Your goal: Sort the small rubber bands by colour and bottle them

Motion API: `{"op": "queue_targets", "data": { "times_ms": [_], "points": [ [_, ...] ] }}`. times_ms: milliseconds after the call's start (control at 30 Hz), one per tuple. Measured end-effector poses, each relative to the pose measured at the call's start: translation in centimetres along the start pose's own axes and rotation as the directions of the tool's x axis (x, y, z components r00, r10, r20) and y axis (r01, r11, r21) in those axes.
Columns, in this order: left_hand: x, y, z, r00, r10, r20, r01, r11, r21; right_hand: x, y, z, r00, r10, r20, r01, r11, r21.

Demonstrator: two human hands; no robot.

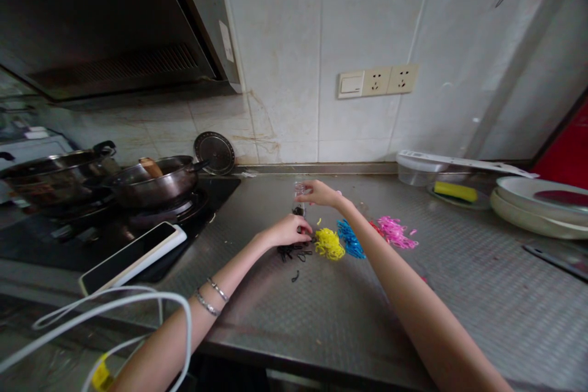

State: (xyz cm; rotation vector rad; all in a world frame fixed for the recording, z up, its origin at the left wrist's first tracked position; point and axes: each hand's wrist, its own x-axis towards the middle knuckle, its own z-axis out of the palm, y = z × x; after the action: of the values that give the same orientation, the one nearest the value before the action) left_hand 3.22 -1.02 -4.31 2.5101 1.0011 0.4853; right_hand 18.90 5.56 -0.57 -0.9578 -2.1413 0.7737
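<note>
My right hand (pixel 324 193) is closed round the far end of a small clear plastic container (pixel 299 190) with dark bands showing in its near part. Just in front of it, my left hand (pixel 289 231) bends its fingers in a pinch over a pile of black rubber bands (pixel 287 252), with black bits at the fingertips. One loose black band lies nearer the counter's front. To the right sit a yellow pile of rubber bands (pixel 329 244), a blue pile (pixel 350 239) and a pink pile (pixel 395 231). Some red bands (pixel 376 228) show partly behind my right forearm.
On the left, a pan (pixel 151 184) and a pot (pixel 50 177) stand on the stove. A white-edged device (pixel 133 257) with a looping white cable is at the lower left. Stacked plates (pixel 542 211), a yellow sponge (pixel 454 192) and a plastic tub (pixel 420 170) lie right.
</note>
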Motion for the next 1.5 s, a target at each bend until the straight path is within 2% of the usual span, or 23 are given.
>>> {"op": "queue_targets", "data": {
  "times_ms": [200, 433, 533, 667, 767, 833, 967, 1200, 1500],
  "points": [
    [0.2, 0.6, 0.6, 1.0, 0.027, -0.005, -0.027, 0.999, 0.028, -0.1, -0.1, -0.1, 1.0, -0.004, 0.009, 0.004, 0.999, -0.044],
    [-1.7, 0.0, -2.3, 0.987, -0.04, 0.156, 0.039, 0.999, 0.01, 0.2, 0.6, 0.0, 1.0, 0.015, 0.018, -0.014, 0.999, -0.04],
    [-2.8, 0.2, -3.3, 0.98, -0.08, 0.181, 0.08, 0.997, 0.005, 0.3, 0.8, 0.0, 1.0, 0.006, 0.024, -0.004, 0.998, -0.058],
    [-4.5, 2.2, -3.2, 0.988, -0.111, 0.107, 0.099, 0.989, 0.109, 0.3, 0.8, -0.1, 0.999, 0.022, 0.042, -0.02, 0.998, -0.064],
    [-6.0, 4.4, -2.5, 0.989, -0.087, 0.121, 0.061, 0.977, 0.206, 0.3, 0.7, -0.2, 0.998, 0.032, 0.048, -0.029, 0.997, -0.065],
    [-7.0, 5.5, -2.0, 0.987, -0.119, 0.105, 0.087, 0.958, 0.274, 0.2, 0.6, -0.3, 0.998, 0.036, 0.051, -0.033, 0.997, -0.065],
    [-8.1, 6.4, -0.9, 0.981, -0.171, 0.089, 0.136, 0.941, 0.309, 0.2, 0.5, -0.4, 0.998, 0.044, 0.048, -0.041, 0.997, -0.065],
    [-8.1, 5.0, 0.2, 0.977, -0.213, 0.008, 0.205, 0.949, 0.241, 0.2, 0.7, -0.4, 0.998, 0.045, 0.044, -0.042, 0.997, -0.068],
    [-6.9, 1.8, -1.2, 0.956, -0.264, -0.125, 0.285, 0.935, 0.212, 0.1, 0.4, -0.4, 0.997, 0.061, 0.045, -0.058, 0.996, -0.06]
  ]
}}
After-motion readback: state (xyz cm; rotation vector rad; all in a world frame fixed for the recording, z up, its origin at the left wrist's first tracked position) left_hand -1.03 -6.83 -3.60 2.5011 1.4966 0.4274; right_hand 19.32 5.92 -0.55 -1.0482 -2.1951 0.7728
